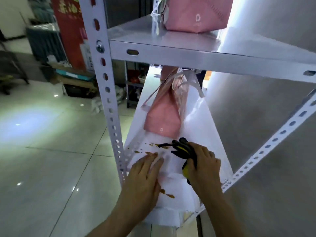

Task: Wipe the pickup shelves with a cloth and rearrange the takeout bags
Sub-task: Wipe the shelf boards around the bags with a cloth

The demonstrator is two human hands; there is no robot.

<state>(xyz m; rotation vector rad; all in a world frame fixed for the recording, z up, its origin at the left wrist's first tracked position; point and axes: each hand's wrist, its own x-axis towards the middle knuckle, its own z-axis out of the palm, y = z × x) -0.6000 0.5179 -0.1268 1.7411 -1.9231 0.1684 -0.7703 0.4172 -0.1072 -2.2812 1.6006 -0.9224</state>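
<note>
Gripping a black-and-yellow cloth point(185, 151), the right hand point(204, 164) curls its fingers round it and presses it onto the lower shelf point(201, 134), beside brown smears point(153, 144) (more smears sit near the front edge). The left hand point(145, 170) lies flat, fingers straight, on the white surface, holding nothing. Behind the cloth on the same shelf stands a pink takeout bag point(164, 117); another pink bag point(196, 16) rests on the upper shelf point(171, 43). A perforated white post point(109, 93) frames the left side, tiled floor point(51, 142) beyond.
</note>
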